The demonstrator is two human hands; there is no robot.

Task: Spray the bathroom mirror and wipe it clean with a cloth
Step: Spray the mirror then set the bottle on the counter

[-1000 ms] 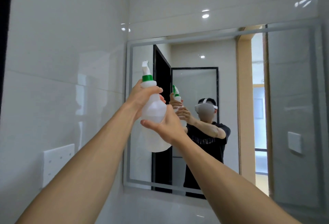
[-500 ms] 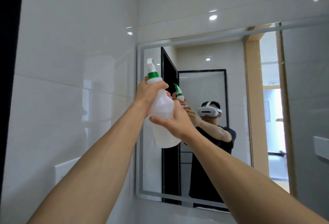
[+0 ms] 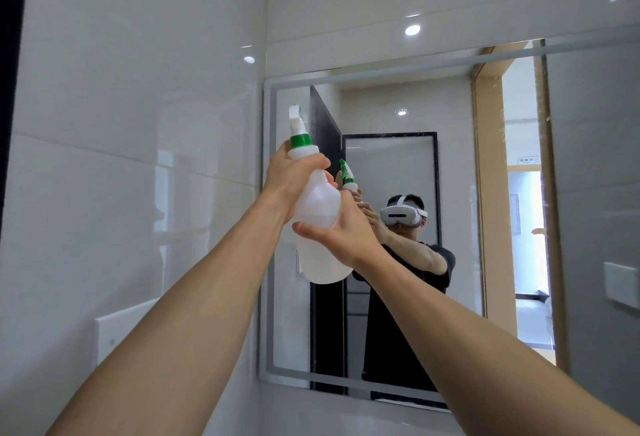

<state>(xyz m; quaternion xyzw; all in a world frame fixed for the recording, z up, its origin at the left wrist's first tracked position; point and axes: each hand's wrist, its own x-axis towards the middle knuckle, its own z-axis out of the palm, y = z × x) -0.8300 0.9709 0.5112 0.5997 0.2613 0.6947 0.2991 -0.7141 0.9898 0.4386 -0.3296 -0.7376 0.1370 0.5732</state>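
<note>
A translucent white spray bottle (image 3: 317,224) with a green collar and white nozzle is held up in front of the wall mirror (image 3: 457,165), near its upper left corner. My left hand (image 3: 291,177) grips the bottle's neck just under the collar. My right hand (image 3: 341,231) wraps the bottle's body from the right side. Fine droplets speckle the glass beside the nozzle. The mirror reflects a person with a headset and the raised bottle. No cloth is in view.
Glossy white tiled walls (image 3: 138,124) meet in a corner left of the mirror. A white switch plate (image 3: 121,331) sits low on the left wall. The reflection shows a dark door and a wooden doorframe.
The view has shifted so the mirror sits further right and lower. Both hands keep the same hold on the bottle. Droplets now show on the glass by the nozzle.
</note>
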